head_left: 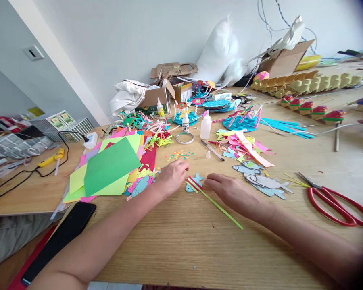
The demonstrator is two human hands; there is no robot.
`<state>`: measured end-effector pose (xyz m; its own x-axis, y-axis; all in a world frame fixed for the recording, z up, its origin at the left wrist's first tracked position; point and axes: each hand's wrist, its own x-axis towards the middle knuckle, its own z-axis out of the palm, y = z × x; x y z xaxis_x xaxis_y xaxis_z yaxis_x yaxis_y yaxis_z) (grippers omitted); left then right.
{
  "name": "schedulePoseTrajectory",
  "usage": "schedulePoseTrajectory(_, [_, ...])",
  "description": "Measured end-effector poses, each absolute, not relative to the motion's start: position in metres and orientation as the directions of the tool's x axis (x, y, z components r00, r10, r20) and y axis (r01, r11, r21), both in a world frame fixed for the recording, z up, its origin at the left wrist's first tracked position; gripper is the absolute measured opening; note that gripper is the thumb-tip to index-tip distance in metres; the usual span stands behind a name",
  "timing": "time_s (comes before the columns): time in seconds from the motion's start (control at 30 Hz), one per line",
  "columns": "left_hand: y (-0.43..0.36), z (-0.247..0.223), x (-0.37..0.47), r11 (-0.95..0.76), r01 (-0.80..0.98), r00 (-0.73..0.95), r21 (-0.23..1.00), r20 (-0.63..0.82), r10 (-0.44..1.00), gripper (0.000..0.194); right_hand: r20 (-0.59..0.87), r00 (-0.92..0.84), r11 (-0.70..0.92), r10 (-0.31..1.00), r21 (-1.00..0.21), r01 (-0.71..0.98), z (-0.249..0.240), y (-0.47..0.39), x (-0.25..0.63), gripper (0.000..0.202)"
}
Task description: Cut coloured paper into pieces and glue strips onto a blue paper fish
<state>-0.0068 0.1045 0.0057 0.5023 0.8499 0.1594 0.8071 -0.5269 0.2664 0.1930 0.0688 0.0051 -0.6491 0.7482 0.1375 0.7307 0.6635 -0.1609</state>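
A small blue paper fish [190, 187] lies on the table between my hands, with red and light green strips across it. One long green paper strip [222, 207] runs from it toward the lower right. My left hand [174, 174] is just left of the fish, near the scattered paper bits, its fingers curled together; anything in them is hidden. On the right side of the fish, my right hand [231, 191] has its fingertips bent close together at the edge of the red strip. Whether they pinch it I cannot tell.
Red-handled scissors [332, 201] lie at right, beside several paper fish [264, 181]. Coloured sheets [111, 165] are stacked at left, above a black phone [60, 241]. Glue bottles [205, 127], a tape roll [184, 138] and a pen [212, 150] are beyond my hands.
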Motion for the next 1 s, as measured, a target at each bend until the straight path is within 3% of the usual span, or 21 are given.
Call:
schedulePoseTrajectory(0.17, [0.075, 0.005, -0.009, -0.608, 0.745, 0.592, 0.273, 0.149, 0.792, 0.014, 0.185, -0.623, 0.649, 0.760, -0.210, 0.731, 0.005, 0.092, 0.189, 0.024])
schedulePoseTrajectory(0.47, [0.078, -0.003, -0.014, -0.646, 0.731, 0.633, 0.218, 0.136, 0.762, 0.007, 0.097, -0.659, 0.661, 0.745, -0.233, 0.713, 0.003, 0.106, 0.178, 0.022])
schedulePoseTrajectory(0.8, [0.071, 0.002, -0.021, -0.742, 0.649, 0.714, 0.169, 0.200, 0.671, 0.030, 0.149, -0.580, 0.595, 0.801, -0.305, 0.744, 0.012, 0.099, 0.184, 0.022])
schedulePoseTrajectory(1.0, [0.058, -0.002, -0.016, -0.758, 0.644, 0.729, 0.107, 0.213, 0.650, 0.029, 0.031, -0.568, 0.532, 0.823, -0.396, 0.749, 0.021, 0.097, 0.171, 0.020])
